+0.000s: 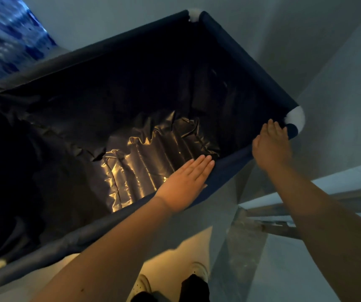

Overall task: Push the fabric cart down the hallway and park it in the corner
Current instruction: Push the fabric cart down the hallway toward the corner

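Observation:
The fabric cart (247, 55) is a deep bin of dark blue cloth on a padded tube frame with white corner joints, and it fills most of the head view. Its inside holds only shiny wrinkled lining. My left hand (186, 184) lies flat, fingers together and straight, on the near rim about halfway to the right corner. My right hand (271, 144) rests on the same rim beside the white right corner joint (295, 119), fingers extended over the tube, not curled round it.
Pale walls stand close behind and to the right of the cart, meeting beyond its far corner. A metal rail or frame (284, 223) runs at the lower right. A blue patterned surface (12, 35) shows at the upper left. My white shoes (199, 271) are below.

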Action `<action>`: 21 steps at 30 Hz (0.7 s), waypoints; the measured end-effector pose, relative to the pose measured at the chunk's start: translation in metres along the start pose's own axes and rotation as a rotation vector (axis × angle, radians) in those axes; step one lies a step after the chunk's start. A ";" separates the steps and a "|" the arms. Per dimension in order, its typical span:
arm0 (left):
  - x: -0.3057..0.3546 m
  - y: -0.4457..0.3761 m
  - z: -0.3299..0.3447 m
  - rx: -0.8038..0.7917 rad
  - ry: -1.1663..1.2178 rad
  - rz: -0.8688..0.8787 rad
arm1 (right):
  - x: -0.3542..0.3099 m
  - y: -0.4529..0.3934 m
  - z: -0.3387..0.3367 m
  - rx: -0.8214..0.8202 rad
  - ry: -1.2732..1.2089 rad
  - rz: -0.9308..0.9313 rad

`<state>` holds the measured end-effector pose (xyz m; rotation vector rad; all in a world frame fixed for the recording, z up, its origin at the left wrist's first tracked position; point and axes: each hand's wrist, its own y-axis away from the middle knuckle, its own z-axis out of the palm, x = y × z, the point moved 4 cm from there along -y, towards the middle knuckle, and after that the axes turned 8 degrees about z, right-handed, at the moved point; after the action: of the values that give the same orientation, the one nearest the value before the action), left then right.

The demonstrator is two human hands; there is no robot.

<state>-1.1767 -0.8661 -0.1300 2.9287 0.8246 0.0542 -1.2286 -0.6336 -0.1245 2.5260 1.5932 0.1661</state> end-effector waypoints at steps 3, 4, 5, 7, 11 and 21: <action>-0.016 0.013 0.000 0.007 0.005 0.009 | -0.010 0.009 0.002 -0.017 0.022 0.040; -0.023 0.019 0.000 0.016 0.003 0.012 | -0.014 0.013 0.002 -0.025 0.025 0.056; -0.030 0.026 0.000 0.023 0.001 0.014 | -0.018 0.018 0.003 -0.032 0.023 0.077; -0.046 0.043 0.001 0.025 -0.003 0.017 | -0.031 0.030 0.004 -0.031 0.004 0.126; -0.084 0.086 0.002 0.017 -0.014 0.017 | -0.088 0.066 0.006 0.030 0.001 0.111; -0.213 0.225 0.008 0.045 0.078 -0.149 | -0.311 0.162 0.027 0.120 -0.183 -0.138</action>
<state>-1.2411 -1.1684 -0.1166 2.9125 1.0671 0.1405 -1.2142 -0.9854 -0.1247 2.4226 1.7418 -0.1764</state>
